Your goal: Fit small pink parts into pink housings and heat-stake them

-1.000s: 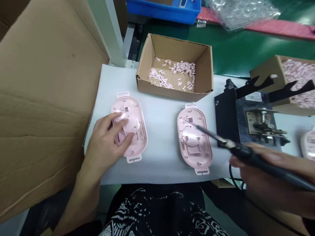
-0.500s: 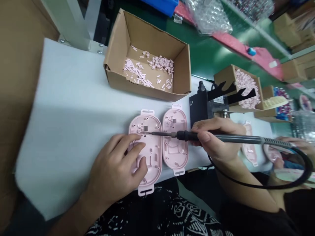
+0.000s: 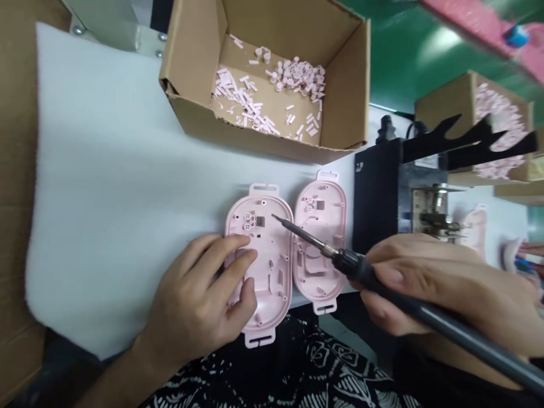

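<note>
My left hand (image 3: 204, 294) holds a pink plastic shell (image 3: 270, 272), its bent fingers reaching over the left rim onto the inner face. Small round bosses and a square cutout show near the shell's upper end. A soldering iron (image 3: 352, 263) is gripped in my right hand (image 3: 442, 289), closed around the handle. The iron's tip hangs over the upper part of this shell, right of the cutout; whether it touches cannot be seen. Beside it on the right lies a second pink shell (image 3: 325, 226), partly behind the iron.
Behind the shells stands an open cardboard box (image 3: 272, 144) with small pink pieces. To the right is a black iron stand (image 3: 378, 192) with forked arms. A further box (image 3: 446, 113) of pink parts sits behind it. Another person's hand (image 3: 533, 249) shows at the right edge.
My right hand has drawn the soldering iron back and tilted it; its tip has left the spot near my left fingertips. My left hand stays on the shell. The view has come closer.
</note>
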Demonstrator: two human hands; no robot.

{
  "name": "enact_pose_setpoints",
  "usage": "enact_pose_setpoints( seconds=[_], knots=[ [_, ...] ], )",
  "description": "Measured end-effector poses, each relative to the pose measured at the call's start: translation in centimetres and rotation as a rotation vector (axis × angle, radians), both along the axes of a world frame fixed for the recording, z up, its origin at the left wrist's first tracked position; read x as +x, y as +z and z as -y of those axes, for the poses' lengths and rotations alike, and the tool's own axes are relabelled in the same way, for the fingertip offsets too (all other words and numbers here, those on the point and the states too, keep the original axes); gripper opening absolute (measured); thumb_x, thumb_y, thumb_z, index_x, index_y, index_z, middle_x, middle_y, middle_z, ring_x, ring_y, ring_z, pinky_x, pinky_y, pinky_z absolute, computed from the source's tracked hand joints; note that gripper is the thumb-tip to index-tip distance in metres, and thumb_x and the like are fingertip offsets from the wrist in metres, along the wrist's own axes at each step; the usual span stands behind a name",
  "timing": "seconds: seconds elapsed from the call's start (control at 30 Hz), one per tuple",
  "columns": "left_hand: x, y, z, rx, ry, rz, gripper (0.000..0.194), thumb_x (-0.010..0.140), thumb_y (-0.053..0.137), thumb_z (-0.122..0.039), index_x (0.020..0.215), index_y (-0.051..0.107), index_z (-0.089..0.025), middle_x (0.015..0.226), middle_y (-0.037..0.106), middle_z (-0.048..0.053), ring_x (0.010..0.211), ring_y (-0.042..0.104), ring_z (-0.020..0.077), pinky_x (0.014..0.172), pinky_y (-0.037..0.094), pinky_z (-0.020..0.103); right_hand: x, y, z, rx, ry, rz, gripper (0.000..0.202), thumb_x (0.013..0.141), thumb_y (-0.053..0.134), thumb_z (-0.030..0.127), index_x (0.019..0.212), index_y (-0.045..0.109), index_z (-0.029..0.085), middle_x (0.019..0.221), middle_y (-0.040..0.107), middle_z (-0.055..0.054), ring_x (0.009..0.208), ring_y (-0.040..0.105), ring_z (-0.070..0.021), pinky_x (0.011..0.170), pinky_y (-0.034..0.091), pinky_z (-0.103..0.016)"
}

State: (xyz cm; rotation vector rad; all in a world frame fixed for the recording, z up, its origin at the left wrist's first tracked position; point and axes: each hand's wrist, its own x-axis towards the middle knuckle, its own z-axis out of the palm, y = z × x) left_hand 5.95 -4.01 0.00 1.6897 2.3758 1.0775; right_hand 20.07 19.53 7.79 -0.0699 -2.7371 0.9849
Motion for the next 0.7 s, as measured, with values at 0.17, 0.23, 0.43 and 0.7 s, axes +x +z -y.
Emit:
enact_pose_setpoints(
  seconds=[0.17,0.23,0.43,0.7],
  knots=[
    [0.0,0.1,0.0,-0.02,0.006,0.002,0.036,0.074,0.071,-0.011,0.109,0.071,-0.008,0.116,0.07,0.016,0.105,0.062,0.0297,0.091,0.057,0.047,-1.2,0.6,-0.1,0.065,0.238,-0.076,0.013,0.085,0.077,0.012,0.085,0.066,0.018,0.077,0.074,-0.002,0.065,0.069,-0.0131,0.063,0.061,-0.028],
    [-0.1,0.1,0.0,-0.018,0.001,0.006,0.036,0.073,0.072,-0.01,0.109,0.071,-0.007,0.117,0.07,0.016,0.104,0.062,0.0298,0.09,0.056,0.046,-1.9,0.8,-0.4,0.027,0.243,0.003,0.017,0.08,0.079,0.009,0.085,0.065,0.017,0.074,0.073,-0.002,0.063,0.069,-0.0143,0.062,0.061,-0.03],
    [-0.2,-0.1,-0.2,-0.044,-0.005,0.009,0.034,0.074,0.071,-0.01,0.108,0.072,-0.008,0.116,0.071,0.014,0.101,0.063,0.0288,0.088,0.055,0.046,-1.6,-0.9,-0.6,-0.022,0.154,-0.07,0.01,0.084,0.073,0.014,0.089,0.066,0.017,0.062,0.063,0.001,0.059,0.064,-0.0148,0.057,0.061,-0.033],
    [-0.4,-0.1,-0.3,-0.069,-0.015,0.027,0.034,0.075,0.071,-0.011,0.109,0.072,-0.009,0.118,0.071,0.015,0.101,0.064,0.0295,0.088,0.052,0.046,-3.4,0.2,-0.7,-0.027,0.22,0.109,0.024,0.078,0.073,0.003,0.072,0.058,0.021,0.062,0.065,0.002,0.054,0.063,-0.0138,0.053,0.061,-0.029]
  ],
)
